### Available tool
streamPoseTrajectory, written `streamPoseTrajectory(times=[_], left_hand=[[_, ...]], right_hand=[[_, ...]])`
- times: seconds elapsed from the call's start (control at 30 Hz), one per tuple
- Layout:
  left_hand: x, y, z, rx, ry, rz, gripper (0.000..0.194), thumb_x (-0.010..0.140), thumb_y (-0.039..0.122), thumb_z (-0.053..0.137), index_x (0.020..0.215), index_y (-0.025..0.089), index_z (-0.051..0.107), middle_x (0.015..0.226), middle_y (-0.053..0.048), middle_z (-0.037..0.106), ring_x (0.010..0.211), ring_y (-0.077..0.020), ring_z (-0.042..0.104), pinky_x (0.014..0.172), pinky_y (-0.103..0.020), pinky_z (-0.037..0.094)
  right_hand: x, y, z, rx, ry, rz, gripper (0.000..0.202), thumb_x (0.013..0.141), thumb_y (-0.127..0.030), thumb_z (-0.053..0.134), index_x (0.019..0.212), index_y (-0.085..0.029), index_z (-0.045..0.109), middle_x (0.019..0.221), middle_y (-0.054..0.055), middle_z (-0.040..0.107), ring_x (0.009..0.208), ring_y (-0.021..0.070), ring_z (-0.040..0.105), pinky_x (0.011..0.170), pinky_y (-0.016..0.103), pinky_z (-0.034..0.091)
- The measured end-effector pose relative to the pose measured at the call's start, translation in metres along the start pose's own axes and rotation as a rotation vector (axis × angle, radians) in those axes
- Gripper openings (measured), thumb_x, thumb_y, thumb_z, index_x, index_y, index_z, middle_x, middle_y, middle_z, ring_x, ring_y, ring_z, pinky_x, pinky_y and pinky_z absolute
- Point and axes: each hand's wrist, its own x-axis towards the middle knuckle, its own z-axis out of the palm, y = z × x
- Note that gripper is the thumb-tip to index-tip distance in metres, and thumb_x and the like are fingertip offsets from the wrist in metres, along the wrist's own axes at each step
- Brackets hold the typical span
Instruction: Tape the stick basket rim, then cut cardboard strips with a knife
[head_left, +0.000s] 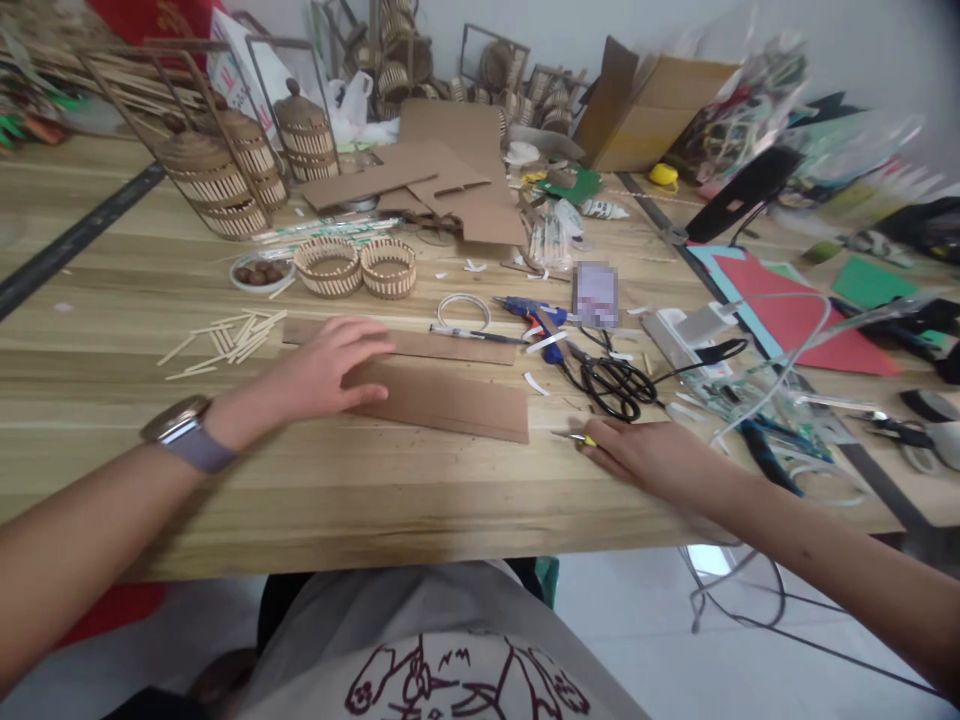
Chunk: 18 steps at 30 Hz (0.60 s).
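Note:
My left hand (322, 370) is open, its fingers stretched to the right over the left ends of two brown cardboard strips. The wider cardboard strip (450, 402) lies nearer me, partly under the thumb. Behind it is a narrow cardboard strip (442, 346). My right hand (637, 450) rests low at the right, closed around a craft knife (576, 437). Its thin blade points left, just short of the wider strip's right end. Most of the knife's yellow handle is hidden by the fingers. Black-handled scissors (619, 385) lie just beyond that hand.
Small wooden sticks (232, 340) lie scattered at left, near two round woven rings (388, 268). A blue glue gun (536, 315) and a pen (480, 335) lie beyond the strips. Cardboard sheets (457, 170) and lantern-like baskets (214, 180) stand farther back. A power strip (682, 340) with cables sits right.

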Motion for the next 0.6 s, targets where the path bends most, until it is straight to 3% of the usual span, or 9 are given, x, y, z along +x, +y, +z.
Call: streamPoseTrajectory(times=[0.13,0.23,0.47,0.6], left_hand=[[-0.026,-0.010,-0.005,-0.033,-0.141,0.007,0.061,0.088,0.067,0.055,0.126,0.022,0.065,0.137,-0.013,0.059,0.129,-0.0331,0.048,0.107,-0.052,0.040],[-0.028,-0.008,-0.002,-0.074,-0.182,-0.018,0.049,0.090,0.058,0.058,0.124,0.022,0.066,0.131,-0.011,0.062,0.120,-0.0295,0.054,0.103,-0.048,0.043],[-0.011,0.034,0.013,-0.097,-0.200,0.000,0.050,0.088,0.056,0.063,0.122,0.018,0.066,0.126,-0.012,0.062,0.118,-0.0307,0.054,0.101,-0.047,0.045],[-0.005,0.049,0.018,-0.069,-0.128,0.016,0.055,0.095,0.061,0.050,0.125,0.017,0.064,0.126,-0.013,0.063,0.116,-0.0309,0.055,0.100,-0.048,0.046]], right_hand=[[0.003,0.000,-0.005,0.065,-0.061,0.091,0.031,0.102,-0.036,0.032,0.105,-0.018,0.058,0.076,0.007,0.072,0.063,0.0214,0.067,0.052,0.027,0.031],[0.006,-0.002,-0.011,0.119,-0.068,0.153,0.036,0.102,-0.041,0.030,0.101,-0.019,0.059,0.075,0.007,0.073,0.066,0.0231,0.068,0.055,0.028,0.035],[0.019,-0.034,-0.036,0.180,0.062,0.060,0.039,0.102,-0.041,0.030,0.116,-0.020,0.060,0.079,0.006,0.074,0.064,0.0213,0.067,0.053,0.027,0.036],[0.041,-0.066,-0.059,0.186,0.027,-0.019,0.032,0.103,-0.038,0.037,0.117,-0.019,0.059,0.091,0.008,0.074,0.074,0.0200,0.068,0.055,0.025,0.033]])
